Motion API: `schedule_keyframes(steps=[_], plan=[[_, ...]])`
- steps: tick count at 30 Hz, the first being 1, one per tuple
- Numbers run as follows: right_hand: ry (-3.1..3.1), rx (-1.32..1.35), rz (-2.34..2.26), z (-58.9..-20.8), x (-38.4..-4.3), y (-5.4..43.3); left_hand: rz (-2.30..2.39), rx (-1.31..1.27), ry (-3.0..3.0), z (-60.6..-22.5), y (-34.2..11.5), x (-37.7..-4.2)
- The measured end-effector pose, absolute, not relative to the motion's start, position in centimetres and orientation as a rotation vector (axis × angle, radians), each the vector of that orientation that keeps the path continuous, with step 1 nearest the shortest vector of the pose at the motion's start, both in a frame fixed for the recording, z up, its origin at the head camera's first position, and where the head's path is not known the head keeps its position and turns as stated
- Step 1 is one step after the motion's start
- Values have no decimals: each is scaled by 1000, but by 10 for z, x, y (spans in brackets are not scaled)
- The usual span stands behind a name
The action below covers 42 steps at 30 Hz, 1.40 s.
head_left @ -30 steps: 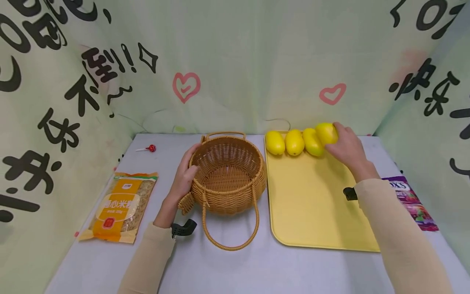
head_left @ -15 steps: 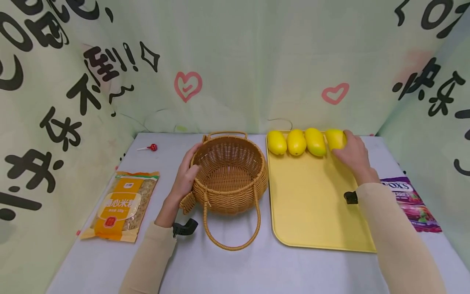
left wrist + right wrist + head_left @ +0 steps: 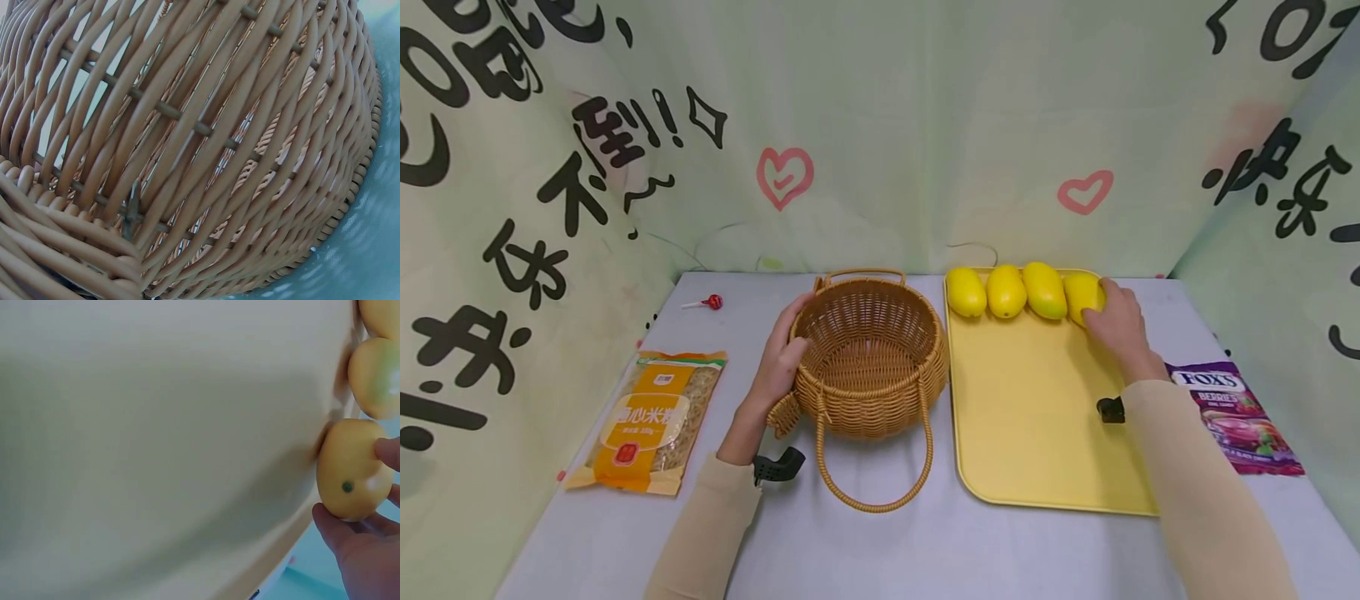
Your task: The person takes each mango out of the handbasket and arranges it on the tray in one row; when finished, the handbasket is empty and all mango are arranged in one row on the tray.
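Observation:
My left hand [image 3: 778,358] holds the left side of a round wicker basket [image 3: 871,408], its thumb at the rim. The basket stands upright with its front handle [image 3: 872,506] folded down onto the table. Close up, the left wrist view is filled by the basket's woven wall [image 3: 206,137]. My right hand [image 3: 1122,329] grips a yellow mango [image 3: 1081,293] at the far right end of a row. In the right wrist view, fingers [image 3: 334,531] touch this mango [image 3: 350,469], which has a green stem spot. Several mangoes [image 3: 1006,291] line the far edge of the yellow tray [image 3: 1037,417].
On the left lies an orange bag of grain-like food [image 3: 643,425], with a red lollipop [image 3: 711,302] behind it. A purple Fox's candy bag [image 3: 1247,425] lies right of the tray, partly behind the right sleeve. A printed curtain [image 3: 887,125] encloses the table.
My right hand has lowered the mango onto the tray's far edge, beside the others, and turned it slightly. My left hand and the basket have stayed in place.

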State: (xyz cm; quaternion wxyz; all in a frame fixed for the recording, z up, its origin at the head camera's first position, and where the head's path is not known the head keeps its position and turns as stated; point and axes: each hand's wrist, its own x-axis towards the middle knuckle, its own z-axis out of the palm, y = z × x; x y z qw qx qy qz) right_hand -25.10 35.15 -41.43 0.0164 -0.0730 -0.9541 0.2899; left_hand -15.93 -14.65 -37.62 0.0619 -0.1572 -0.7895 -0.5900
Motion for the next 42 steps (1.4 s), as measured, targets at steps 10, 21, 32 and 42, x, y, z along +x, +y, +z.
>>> schedule_keyframes(steps=[10,21,32,42], plan=[[-2889,-255,935,-419,-254,350,-1762,-483,-2388,-375,-146,-160],[-2867,-337,1021,-420,-261,352,-1773,-486,-2386,-373,-143,-161],[-2885,-319,977,-415,-261,359,-1769,-487,-2389,-374,-144,-160],[-2891,-211,917,-407,-252,368,-1756,-476,-2389,-376,-147,-159]])
